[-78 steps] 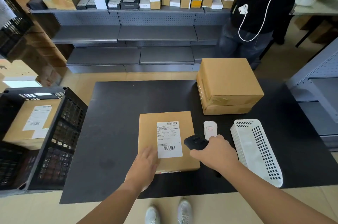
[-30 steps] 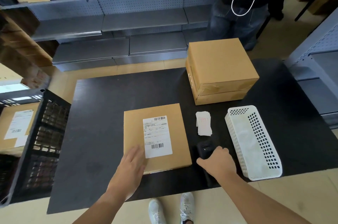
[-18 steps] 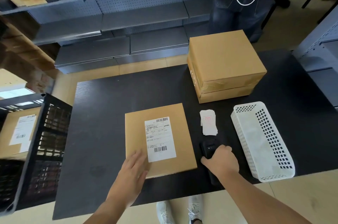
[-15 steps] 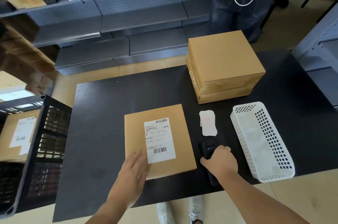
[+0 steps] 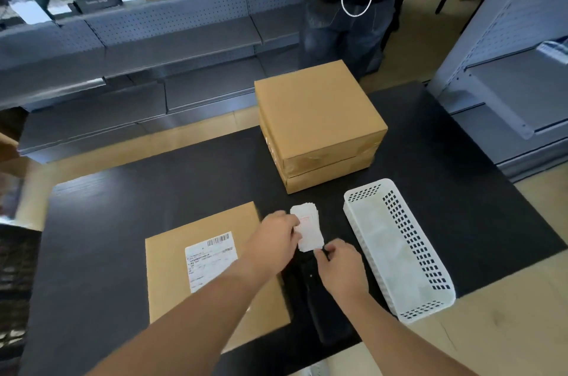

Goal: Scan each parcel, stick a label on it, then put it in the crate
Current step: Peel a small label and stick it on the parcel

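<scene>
The left hand (image 5: 273, 241) has come off the parcel (image 5: 196, 277) and the right hand (image 5: 341, 268) off the scanner (image 5: 310, 289). Both now meet at the label stack (image 5: 308, 226). The left grips the stack's left edge and the right pinches its near end. The scanner lies on the table (image 5: 153, 185) between the wrists. The parcel lies flat just to their left, partly under the left forearm.

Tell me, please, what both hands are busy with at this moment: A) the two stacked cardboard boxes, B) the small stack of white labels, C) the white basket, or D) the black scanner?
B: the left hand holds the left edge of the label stack and the right hand pinches its near corner, while the scanner lies on the table below them.
</scene>
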### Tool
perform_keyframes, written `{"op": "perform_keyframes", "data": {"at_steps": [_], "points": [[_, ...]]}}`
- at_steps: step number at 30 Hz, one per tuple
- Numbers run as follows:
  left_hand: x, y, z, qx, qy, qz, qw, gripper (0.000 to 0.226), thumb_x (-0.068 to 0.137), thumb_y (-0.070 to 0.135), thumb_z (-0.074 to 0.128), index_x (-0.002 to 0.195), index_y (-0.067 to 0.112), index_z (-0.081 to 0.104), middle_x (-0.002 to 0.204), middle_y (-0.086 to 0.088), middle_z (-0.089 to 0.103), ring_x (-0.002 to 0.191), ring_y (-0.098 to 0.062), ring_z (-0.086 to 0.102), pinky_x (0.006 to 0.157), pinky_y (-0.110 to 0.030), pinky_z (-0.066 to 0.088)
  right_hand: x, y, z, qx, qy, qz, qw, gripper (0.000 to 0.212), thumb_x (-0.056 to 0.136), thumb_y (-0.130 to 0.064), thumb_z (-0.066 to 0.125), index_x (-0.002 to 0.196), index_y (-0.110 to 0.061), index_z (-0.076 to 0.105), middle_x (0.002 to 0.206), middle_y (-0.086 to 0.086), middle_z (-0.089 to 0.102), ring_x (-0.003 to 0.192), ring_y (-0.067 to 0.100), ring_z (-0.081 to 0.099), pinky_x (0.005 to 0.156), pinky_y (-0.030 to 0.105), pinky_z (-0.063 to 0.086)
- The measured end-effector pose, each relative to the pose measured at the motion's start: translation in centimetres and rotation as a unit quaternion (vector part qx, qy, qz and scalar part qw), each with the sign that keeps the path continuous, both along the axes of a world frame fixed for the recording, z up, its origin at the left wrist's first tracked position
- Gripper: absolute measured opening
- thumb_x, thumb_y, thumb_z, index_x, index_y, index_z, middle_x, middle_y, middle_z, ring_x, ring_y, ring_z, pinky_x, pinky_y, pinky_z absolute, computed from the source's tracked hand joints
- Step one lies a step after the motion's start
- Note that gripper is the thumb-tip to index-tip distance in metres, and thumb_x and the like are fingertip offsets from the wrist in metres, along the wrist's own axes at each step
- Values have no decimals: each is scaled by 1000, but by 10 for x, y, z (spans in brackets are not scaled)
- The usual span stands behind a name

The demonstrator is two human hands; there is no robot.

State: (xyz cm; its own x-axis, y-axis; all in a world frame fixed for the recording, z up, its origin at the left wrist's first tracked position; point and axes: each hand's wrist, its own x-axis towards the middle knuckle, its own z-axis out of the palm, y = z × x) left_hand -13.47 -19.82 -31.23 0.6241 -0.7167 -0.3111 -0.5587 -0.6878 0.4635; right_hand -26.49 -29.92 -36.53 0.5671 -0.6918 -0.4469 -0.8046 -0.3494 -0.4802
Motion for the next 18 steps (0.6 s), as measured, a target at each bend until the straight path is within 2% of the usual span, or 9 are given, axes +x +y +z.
{"op": "perform_keyframes", "data": {"at_steps": [3, 7, 12, 16, 18], "points": [[17, -35, -28, 46, -3, -12, 999, 29, 98, 25, 61, 126, 17, 62, 119, -1, 58, 113, -21, 57, 94, -37, 52, 12, -11, -11, 40, -28, -39, 998, 27, 94, -43, 71, 108, -21, 64, 101, -4, 67, 79, 4, 61, 61, 13, 42], [33, -56, -54, 74, -18, -11, 997, 37, 96, 27, 64, 131, 17, 59, 128, -4, 56, 123, -24, 51, 100, -42, 49, 21, -17, -27, 66, -34, -58, 996, 36, 88, -46, 76, 110, -21, 62, 103, -5, 64, 87, 9, 63, 67, 17, 46], [39, -61, -71, 96, -32, -6, 995, 32, 95, 29, 65, 125, 18, 61, 121, -3, 56, 116, -25, 53, 95, -44, 49, 24, -19, -39, 96, -38, -83, 991, 30, 89, -35, 79, 109, -19, 63, 101, -4, 66, 90, 12, 64, 75, 24, 52], [40, -61, -71, 82, -42, 10, 996, 26, 95, 28, 66, 120, 20, 61, 118, -1, 58, 112, -23, 55, 95, -41, 46, 22, -21, -40, 118, -53, -114, 985, 25, 90, -29, 78, 108, -19, 64, 89, -10, 63, 78, 2, 60, 64, 12, 42], [41, -62, -69, 79, -42, 19, 996, 21, 94, 28, 68, 113, 23, 61, 114, 1, 60, 106, -20, 56, 94, -40, 45, 22, -21, -39, 119, -55, -122, 984, 24, 92, -30, 76, 108, -19, 64, 89, -11, 63, 78, 2, 60, 64, 12, 42]]}}
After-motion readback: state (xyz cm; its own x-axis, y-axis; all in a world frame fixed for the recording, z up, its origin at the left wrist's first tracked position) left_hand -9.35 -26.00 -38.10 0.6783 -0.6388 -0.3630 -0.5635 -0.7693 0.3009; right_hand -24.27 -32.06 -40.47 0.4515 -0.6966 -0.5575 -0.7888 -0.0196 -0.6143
